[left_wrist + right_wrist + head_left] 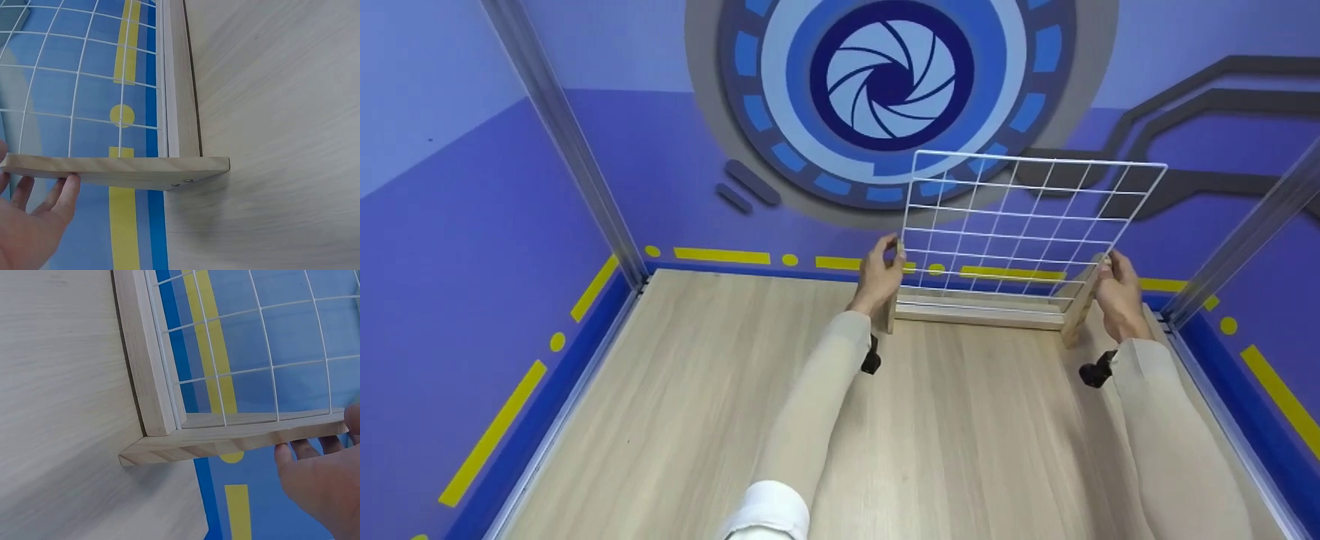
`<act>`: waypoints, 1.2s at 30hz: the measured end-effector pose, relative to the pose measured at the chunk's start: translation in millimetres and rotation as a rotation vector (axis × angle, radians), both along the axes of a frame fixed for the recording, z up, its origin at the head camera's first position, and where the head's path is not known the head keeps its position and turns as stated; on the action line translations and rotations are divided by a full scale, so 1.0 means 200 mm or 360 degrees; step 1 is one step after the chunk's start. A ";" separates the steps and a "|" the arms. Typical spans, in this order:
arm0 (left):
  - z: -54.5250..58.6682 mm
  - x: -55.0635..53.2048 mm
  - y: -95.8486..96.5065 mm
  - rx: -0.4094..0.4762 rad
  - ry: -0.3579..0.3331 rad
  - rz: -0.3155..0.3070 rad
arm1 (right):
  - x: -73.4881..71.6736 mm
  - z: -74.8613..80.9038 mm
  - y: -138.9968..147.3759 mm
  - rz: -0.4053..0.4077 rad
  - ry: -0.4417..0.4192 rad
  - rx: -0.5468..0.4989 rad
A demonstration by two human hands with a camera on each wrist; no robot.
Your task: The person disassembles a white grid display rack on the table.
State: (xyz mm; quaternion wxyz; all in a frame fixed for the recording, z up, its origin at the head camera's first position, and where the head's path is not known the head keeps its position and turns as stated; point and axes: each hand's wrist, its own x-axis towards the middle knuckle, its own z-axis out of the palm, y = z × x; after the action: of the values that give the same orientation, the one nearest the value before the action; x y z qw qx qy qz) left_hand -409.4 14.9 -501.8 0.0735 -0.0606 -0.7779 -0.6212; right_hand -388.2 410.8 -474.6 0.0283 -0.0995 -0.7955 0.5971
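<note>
A white wire grid panel (1024,237) stands upright, leaning slightly back, in a wooden stand at the back of the table. My left hand (880,275) holds the upper part of the stand's left wooden side piece (118,166), fingertips on its outer face. At the other end, my right hand (1121,294) grips the top of the right wooden side piece (236,440) between thumb and fingers. A wooden crossbar (982,315) joins both sides low down, with the grid's bottom edge along it. Two screws (181,183) show on the left piece's outer face.
The wood-grain table (720,390) extends in front of the stand and to its left. A blue patterned wall (645,165) rises close behind the grid. Metal posts (577,150) mark the corners. Black wrist cameras (871,355) hang below both wrists.
</note>
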 end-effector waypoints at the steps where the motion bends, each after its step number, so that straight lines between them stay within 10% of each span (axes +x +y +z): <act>1: -0.01 0.00 0.01 -0.0002 0.0008 0.0016 | 0.00 0.00 0.00 -0.0004 -0.0002 0.0014; 17: -0.01 0.01 0.03 -0.0357 0.0122 0.0092 | 0.01 -0.04 0.00 -0.0135 -0.0008 0.0080; 36: 0.00 0.01 0.00 -0.0467 0.0055 0.0037 | 0.17 -0.13 -0.03 -0.0266 0.0137 0.0198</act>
State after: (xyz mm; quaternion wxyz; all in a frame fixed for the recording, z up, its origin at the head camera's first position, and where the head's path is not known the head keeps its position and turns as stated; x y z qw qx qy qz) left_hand -406.9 14.4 -501.7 0.0844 -0.0723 -0.8596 -0.4987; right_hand -353.9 404.3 -501.4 0.1183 -0.1379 -0.8180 0.5458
